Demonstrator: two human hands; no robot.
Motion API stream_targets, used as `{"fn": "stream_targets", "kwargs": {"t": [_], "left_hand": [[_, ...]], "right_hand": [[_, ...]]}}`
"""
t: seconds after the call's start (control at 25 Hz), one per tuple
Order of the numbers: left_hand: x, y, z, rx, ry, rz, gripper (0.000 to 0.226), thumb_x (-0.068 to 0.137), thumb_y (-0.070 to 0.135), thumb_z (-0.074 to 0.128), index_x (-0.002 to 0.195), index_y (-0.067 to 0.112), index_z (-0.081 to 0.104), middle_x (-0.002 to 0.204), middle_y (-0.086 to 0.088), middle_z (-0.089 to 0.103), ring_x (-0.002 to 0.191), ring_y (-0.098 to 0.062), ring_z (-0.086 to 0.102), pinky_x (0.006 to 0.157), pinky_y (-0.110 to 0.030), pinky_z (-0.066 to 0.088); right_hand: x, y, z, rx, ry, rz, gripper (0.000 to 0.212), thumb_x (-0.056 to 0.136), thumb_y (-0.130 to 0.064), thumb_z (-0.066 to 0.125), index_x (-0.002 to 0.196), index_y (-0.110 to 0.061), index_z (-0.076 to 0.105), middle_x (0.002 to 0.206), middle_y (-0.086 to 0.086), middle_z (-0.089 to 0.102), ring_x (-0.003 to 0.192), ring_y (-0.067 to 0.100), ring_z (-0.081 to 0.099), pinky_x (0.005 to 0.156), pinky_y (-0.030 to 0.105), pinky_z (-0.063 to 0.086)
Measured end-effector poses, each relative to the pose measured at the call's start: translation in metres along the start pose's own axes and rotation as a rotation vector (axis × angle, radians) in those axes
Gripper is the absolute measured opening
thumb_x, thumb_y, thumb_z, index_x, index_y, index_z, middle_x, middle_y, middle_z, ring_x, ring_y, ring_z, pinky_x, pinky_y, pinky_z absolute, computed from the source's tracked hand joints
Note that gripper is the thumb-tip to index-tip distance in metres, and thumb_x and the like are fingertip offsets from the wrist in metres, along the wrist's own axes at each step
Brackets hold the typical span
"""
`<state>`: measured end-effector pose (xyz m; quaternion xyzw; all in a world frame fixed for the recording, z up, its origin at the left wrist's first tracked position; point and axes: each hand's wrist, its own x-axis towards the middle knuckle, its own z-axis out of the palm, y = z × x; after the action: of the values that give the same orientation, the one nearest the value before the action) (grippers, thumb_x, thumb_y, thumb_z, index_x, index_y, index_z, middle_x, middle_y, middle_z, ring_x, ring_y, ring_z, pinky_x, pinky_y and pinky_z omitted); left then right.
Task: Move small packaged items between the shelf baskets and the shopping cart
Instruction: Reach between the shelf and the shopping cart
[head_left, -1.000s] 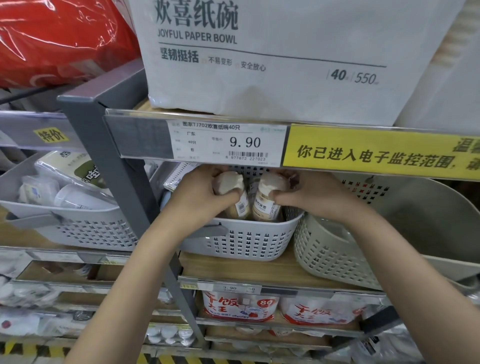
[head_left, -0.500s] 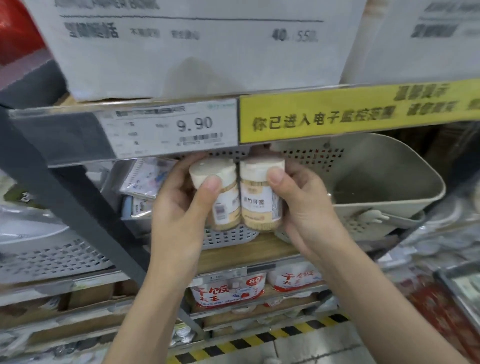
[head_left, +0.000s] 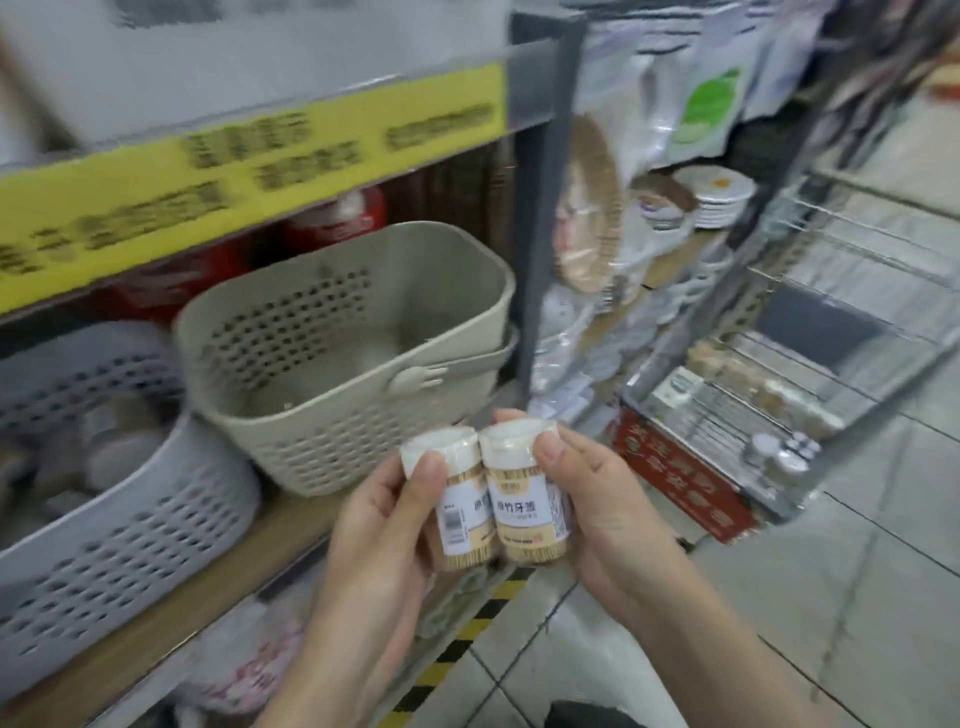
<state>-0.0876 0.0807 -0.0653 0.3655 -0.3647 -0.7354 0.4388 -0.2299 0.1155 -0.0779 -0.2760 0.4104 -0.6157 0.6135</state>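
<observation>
Two toothpick jars were in hand, one per hand, held upright and touching side by side in front of the shelf edge. Left hand (head_left: 374, 525) gripped the left jar (head_left: 457, 499), thumb across its front just under the white lid, fingers curled behind. Right hand (head_left: 602, 514) gripped the right jar (head_left: 524, 493) likewise, thumb on the lid rim. Both jars were clear of the baskets: the beige basket (head_left: 363, 447) sat just beyond them on the shelf (head_left: 218, 587), the grey basket (head_left: 130, 530) further left, with blurred items inside.

Step judged: carry phase, shelf to cart. The shopping cart (head_left: 810, 364) stood to the right, its wire tray already carrying what looked like several similar small jars.

Next move, as judged: swing both hands right and past the cart's wire rim, then lower the jars onto the tray and let go. Jars looked light and rigid; risk was one tipping on the wire grid.
</observation>
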Motion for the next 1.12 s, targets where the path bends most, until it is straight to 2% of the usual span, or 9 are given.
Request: {"fn": "stream_targets", "kwargs": {"t": [0.16,0.28,0.44,0.52,0.68,0.76,0.88,1.0,1.12], "left_hand": [[0.023,-0.05,0.078,0.072,-0.12,-0.125,0.04,0.07,0.026,0.059,0.106,0.008,0.064,0.095,-0.016,0.073,0.08,-0.026,0.071,0.062,-0.04,0.059],[0.037,-0.089,0.138,0.117,-0.221,-0.192,0.042,0.071,0.027,0.059,0.108,0.006,0.064,0.098,-0.019,0.071,0.083,-0.029,0.069,0.071,-0.047,0.056],[0.056,-0.138,0.203,0.176,-0.293,-0.246,0.042,0.069,0.03,0.062,0.105,0.008,0.066,0.101,-0.017,0.071,0.085,-0.026,0.069,0.07,-0.038,0.057],[0.067,-0.154,0.226,0.203,-0.321,-0.286,0.042,0.071,0.028,0.061,0.108,0.008,0.065,0.1,-0.014,0.072,0.083,-0.022,0.07,0.066,-0.033,0.057],[0.104,-0.176,0.261,0.276,-0.346,-0.355,0.042,0.072,0.029,0.059,0.11,0.009,0.065,0.1,-0.013,0.072,0.084,-0.021,0.07,0.066,-0.033,0.058],[0.135,-0.186,0.275,0.313,-0.343,-0.373,0.043,0.073,0.029,0.06,0.11,0.01,0.065,0.101,-0.015,0.072,0.085,-0.024,0.069,0.067,-0.04,0.057],[0.191,-0.203,0.298,0.373,-0.325,-0.385,0.047,0.072,0.03,0.062,0.114,0.009,0.063,0.103,-0.016,0.071,0.091,-0.031,0.067,0.064,-0.042,0.058],[0.258,-0.224,0.327,0.425,-0.324,-0.402,0.046,0.069,0.027,0.065,0.111,0.011,0.064,0.099,-0.012,0.072,0.085,-0.025,0.07,0.056,-0.032,0.057],[0.321,-0.248,0.36,0.542,-0.382,-0.372,0.042,0.066,0.03,0.068,0.106,0.017,0.067,0.097,-0.007,0.073,0.087,-0.023,0.069,0.064,-0.032,0.055]], "right_hand": [[-0.033,-0.032,-0.08,-0.003,0.199,-0.05,0.073,0.047,-0.059,0.085,0.108,-0.02,0.071,0.107,0.015,0.07,0.093,0.028,0.07,0.068,0.035,0.058],[-0.055,-0.055,-0.143,0.017,0.333,-0.1,0.079,0.049,-0.061,0.084,0.114,-0.019,0.068,0.11,0.015,0.069,0.096,0.029,0.069,0.07,0.039,0.058],[-0.076,-0.074,-0.222,0.054,0.488,-0.114,0.083,0.05,-0.06,0.084,0.118,-0.016,0.065,0.114,0.016,0.068,0.103,0.034,0.065,0.083,0.051,0.054],[-0.082,-0.08,-0.251,0.082,0.54,-0.114,0.085,0.052,-0.056,0.085,0.122,-0.013,0.062,0.115,0.016,0.067,0.106,0.035,0.063,0.081,0.048,0.055],[-0.078,-0.095,-0.301,0.129,0.599,-0.116,0.062,0.058,-0.041,0.086,0.113,-0.017,0.069,0.115,0.015,0.068,0.106,0.035,0.063,0.085,0.054,0.05],[-0.066,-0.101,-0.324,0.167,0.661,-0.101,0.052,0.067,-0.028,0.078,0.115,-0.012,0.066,0.113,0.015,0.068,0.108,0.036,0.062,0.091,0.056,0.046],[-0.037,-0.115,-0.358,0.182,0.742,-0.081,0.049,0.069,-0.014,0.075,0.117,-0.01,0.063,0.109,0.01,0.071,0.107,0.032,0.063,0.093,0.052,0.049],[0.001,-0.129,-0.399,0.149,0.848,-0.067,0.051,0.064,-0.014,0.08,0.113,-0.015,0.065,0.104,0.004,0.072,0.093,0.02,0.069,0.068,0.033,0.056],[0.045,-0.138,-0.445,0.111,0.96,-0.066,0.063,0.051,-0.026,0.087,0.11,-0.019,0.066,0.105,0.003,0.071,0.096,0.019,0.068,0.076,0.032,0.053]]}}
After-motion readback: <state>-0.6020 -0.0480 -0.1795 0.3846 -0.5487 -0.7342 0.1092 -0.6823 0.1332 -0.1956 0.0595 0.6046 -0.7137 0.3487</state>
